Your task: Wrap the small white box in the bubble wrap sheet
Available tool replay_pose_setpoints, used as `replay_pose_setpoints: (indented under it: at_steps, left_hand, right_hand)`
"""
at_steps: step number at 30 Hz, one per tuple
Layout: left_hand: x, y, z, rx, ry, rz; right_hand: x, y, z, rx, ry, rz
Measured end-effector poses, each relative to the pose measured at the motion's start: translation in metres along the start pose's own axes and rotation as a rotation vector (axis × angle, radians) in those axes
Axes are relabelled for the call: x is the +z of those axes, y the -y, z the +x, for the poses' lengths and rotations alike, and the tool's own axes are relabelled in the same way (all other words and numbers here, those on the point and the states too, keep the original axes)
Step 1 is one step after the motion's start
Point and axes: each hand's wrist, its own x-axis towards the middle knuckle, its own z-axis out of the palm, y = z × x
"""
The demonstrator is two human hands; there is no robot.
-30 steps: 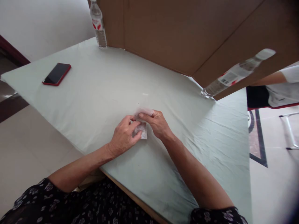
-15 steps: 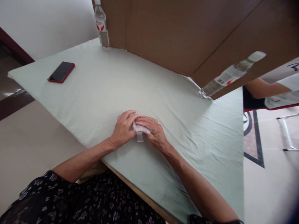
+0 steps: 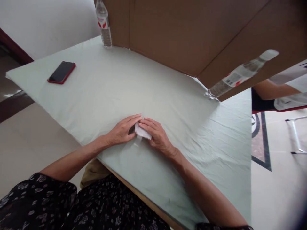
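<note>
A small whitish bundle with a clear strip hanging from its near side is between my hands, low over the pale green cloth. My right hand has its fingers wrapped over the bundle from the right. My left hand lies at its left side, fingertips near the bundle's top, with a gap between thumb and fingers; it does not wrap round the bundle. The underside of the bundle is hidden.
A phone in a red case lies at the table's left. Two clear bottles stand against a brown cardboard panel. Beyond the panel at right, a person's arm shows. The pale green cloth covers the table.
My left hand has shifted left and its fingers have straightened, opening a gap between thumb and fingers. The bundle and strip have tilted and moved slightly left. The view has shifted a little.
</note>
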Motion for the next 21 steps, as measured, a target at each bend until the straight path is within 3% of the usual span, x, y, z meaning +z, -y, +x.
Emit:
replay_pose_setpoints:
  at_steps: [2, 6, 9, 14, 18, 21]
  left_hand:
    - [-0.003, -0.003, 0.012, -0.128, 0.002, -0.142]
    - [-0.015, -0.01, 0.031, -0.448, 0.167, -0.489]
    - [-0.018, -0.013, 0.036, -0.57, 0.177, -0.542]
    - [-0.012, -0.013, 0.039, -0.557, 0.122, -0.405]
    - [-0.008, -0.013, 0.04, -0.504, -0.007, -0.177]
    - [-0.008, -0.012, 0.04, -0.5, -0.027, -0.151]
  right_hand:
    - [-0.012, 0.002, 0.009, 0.127, 0.012, 0.211]
    - [-0.028, 0.005, 0.024, 0.446, 0.128, 0.626]
    - [-0.027, 0.005, 0.03, 0.489, 0.083, 0.652]
    - [-0.023, 0.0, 0.03, 0.496, 0.015, 0.516]
    - [-0.024, -0.009, 0.025, 0.497, 0.032, 0.606]
    - [-0.024, -0.015, 0.021, 0.466, 0.066, 0.624]
